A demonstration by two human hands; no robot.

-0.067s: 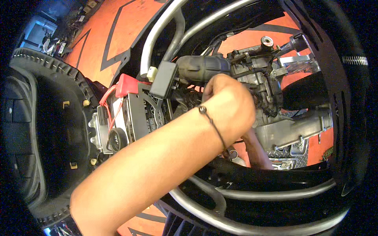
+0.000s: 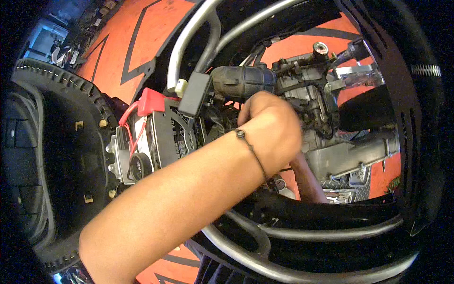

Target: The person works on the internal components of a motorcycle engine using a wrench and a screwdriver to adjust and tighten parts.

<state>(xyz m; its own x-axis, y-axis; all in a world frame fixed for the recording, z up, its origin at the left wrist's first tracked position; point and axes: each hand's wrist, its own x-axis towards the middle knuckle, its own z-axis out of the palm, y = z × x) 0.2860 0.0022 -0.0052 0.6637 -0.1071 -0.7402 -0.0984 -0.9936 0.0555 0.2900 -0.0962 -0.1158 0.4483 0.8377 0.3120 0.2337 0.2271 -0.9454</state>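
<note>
Head view: left hand (image 2: 272, 128) just below black rubber intake hose (image 2: 241, 81).

The left hand (image 2: 272, 130) is sitting just below the air hose (image 2: 242, 83), with the battery (image 2: 151, 137) lying to its left and the carburettor (image 2: 302, 85) to its right.

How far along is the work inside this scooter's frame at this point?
Done: the seat is swung up, baring the battery with its red terminal cap in place. In hand: the left hand reaches in at the carburettor, beside the black rubber intake hose; its fingers are hidden. A second forearm comes in lower down. Left: cannot tell; nothing loose shows.
</note>
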